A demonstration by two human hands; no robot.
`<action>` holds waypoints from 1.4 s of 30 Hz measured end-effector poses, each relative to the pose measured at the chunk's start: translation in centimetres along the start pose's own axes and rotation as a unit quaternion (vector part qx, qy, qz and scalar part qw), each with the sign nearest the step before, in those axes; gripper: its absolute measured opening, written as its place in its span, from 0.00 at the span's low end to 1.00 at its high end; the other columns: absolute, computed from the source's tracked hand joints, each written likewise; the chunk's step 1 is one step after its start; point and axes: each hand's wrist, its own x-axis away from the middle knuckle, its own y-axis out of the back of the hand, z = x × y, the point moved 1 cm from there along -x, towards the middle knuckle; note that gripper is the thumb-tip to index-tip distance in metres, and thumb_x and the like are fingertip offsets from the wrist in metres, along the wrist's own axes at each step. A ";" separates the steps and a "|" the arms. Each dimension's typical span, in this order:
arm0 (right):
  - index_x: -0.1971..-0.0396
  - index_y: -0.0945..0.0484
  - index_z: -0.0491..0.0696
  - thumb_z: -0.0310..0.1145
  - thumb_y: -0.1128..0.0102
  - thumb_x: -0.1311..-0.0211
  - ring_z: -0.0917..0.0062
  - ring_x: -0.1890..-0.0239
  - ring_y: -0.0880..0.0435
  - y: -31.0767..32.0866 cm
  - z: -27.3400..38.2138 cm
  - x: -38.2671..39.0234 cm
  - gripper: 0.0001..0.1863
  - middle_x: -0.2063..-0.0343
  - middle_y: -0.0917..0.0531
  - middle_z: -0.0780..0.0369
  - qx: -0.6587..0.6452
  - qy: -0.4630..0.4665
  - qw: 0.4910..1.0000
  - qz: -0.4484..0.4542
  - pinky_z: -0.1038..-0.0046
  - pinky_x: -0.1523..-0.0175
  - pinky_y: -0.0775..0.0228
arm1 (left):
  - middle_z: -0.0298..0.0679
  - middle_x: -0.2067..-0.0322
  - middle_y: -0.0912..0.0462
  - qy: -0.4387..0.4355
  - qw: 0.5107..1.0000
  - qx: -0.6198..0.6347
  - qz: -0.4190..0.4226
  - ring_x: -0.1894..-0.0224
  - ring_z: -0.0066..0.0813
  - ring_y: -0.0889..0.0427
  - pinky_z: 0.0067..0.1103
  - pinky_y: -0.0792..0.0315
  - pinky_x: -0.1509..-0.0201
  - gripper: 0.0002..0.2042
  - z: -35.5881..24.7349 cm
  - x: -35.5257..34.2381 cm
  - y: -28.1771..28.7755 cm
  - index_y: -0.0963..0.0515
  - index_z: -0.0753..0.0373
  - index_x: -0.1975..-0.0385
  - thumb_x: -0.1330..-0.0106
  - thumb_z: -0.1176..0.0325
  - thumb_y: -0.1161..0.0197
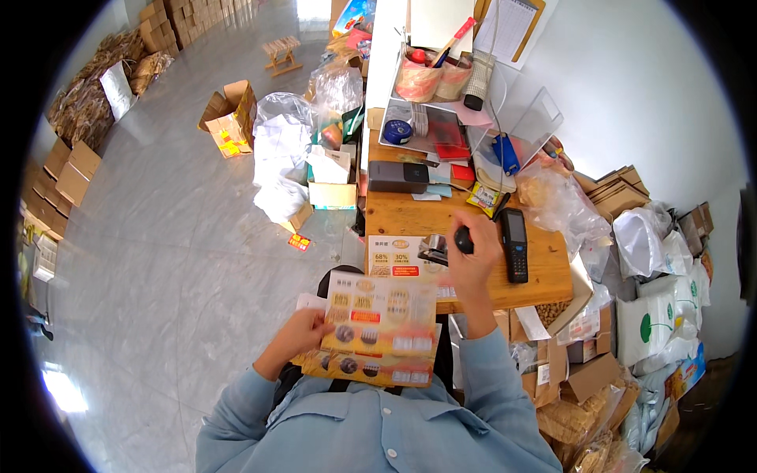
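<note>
My left hand pinches the left edge of a yellow-and-white printed sheet, which looks slightly smeared by motion. Under it, more sheets of the same print lie on my lap. My right hand is closed around a hand stamp with a shiny metal body and a black knob. The stamp is over another printed sheet at the near left of the wooden table; I cannot tell whether it touches. Part of that sheet is hidden by the lifted one and my hand.
A black handheld scanner lies just right of my right hand. Farther back are a dark grey box, a tray with a blue round tin and pen holders. Cartons and bags crowd the right; an open carton stands on the floor.
</note>
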 end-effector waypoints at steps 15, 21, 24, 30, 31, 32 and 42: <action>0.66 0.19 0.45 0.17 0.34 0.54 0.60 0.69 0.23 -6.5 -4.1 5.4 0.13 0.74 0.22 0.56 -0.035 -0.002 0.997 0.063 0.64 0.63 0.30 | 0.42 0.79 0.20 -0.102 0.969 -0.177 -0.138 0.74 0.43 0.20 0.34 0.29 0.70 0.17 -5.4 -4.8 -0.5 0.24 0.64 0.75 0.43 0.55 0.29; 0.66 0.19 0.45 0.18 0.34 0.54 0.62 0.70 0.22 -4.1 -2.3 2.2 0.13 0.73 0.20 0.57 -0.026 -0.032 0.998 0.037 0.65 0.60 0.30 | 0.41 0.82 0.18 -0.062 0.975 -0.161 -0.142 0.78 0.36 0.18 0.30 0.27 0.72 0.19 -3.3 -10.7 -2.6 0.20 0.66 0.81 0.43 0.54 0.29; 0.65 0.18 0.45 0.17 0.35 0.54 0.65 0.69 0.21 -1.3 -0.8 -0.3 0.13 0.73 0.19 0.58 -0.018 -0.045 0.999 -0.019 0.68 0.58 0.30 | 0.41 0.82 0.17 -0.039 0.986 -0.101 -0.127 0.79 0.33 0.18 0.28 0.26 0.72 0.18 -2.6 -11.0 -2.6 0.20 0.66 0.81 0.43 0.56 0.30; 0.64 0.18 0.45 0.15 0.36 0.54 0.67 0.68 0.21 1.7 -0.1 -1.1 0.15 0.73 0.19 0.60 0.027 -0.030 0.999 -0.027 0.70 0.60 0.31 | 0.42 0.82 0.17 -0.047 0.985 -0.093 -0.135 0.78 0.33 0.17 0.29 0.25 0.71 0.15 -1.8 -11.6 -2.5 0.20 0.66 0.81 0.44 0.60 0.30; 0.64 0.18 0.45 0.15 0.36 0.54 0.67 0.69 0.22 2.1 0.0 -1.0 0.15 0.73 0.20 0.60 0.025 -0.036 0.999 -0.026 0.71 0.61 0.31 | 0.43 0.82 0.17 -0.048 0.986 -0.089 -0.133 0.77 0.35 0.17 0.29 0.25 0.71 0.15 -1.8 -11.6 -2.4 0.20 0.67 0.81 0.44 0.60 0.30; 0.64 0.18 0.45 0.15 0.36 0.54 0.68 0.69 0.22 2.5 0.2 -1.0 0.15 0.74 0.20 0.60 0.020 -0.044 0.999 -0.025 0.71 0.62 0.31 | 0.44 0.81 0.18 -0.054 0.983 -0.099 -0.146 0.76 0.37 0.17 0.31 0.26 0.71 0.14 -1.8 -11.6 -2.4 0.20 0.67 0.80 0.44 0.61 0.30; 0.64 0.18 0.45 0.15 0.36 0.54 0.68 0.71 0.24 4.3 0.1 -0.5 0.15 0.76 0.23 0.60 0.045 -0.045 0.997 -0.051 0.70 0.64 0.32 | 0.56 0.74 0.20 -0.153 0.943 -0.195 -0.223 0.70 0.56 0.20 0.39 0.28 0.67 0.09 -4.1 -8.1 -1.5 0.21 0.70 0.74 0.40 0.69 0.38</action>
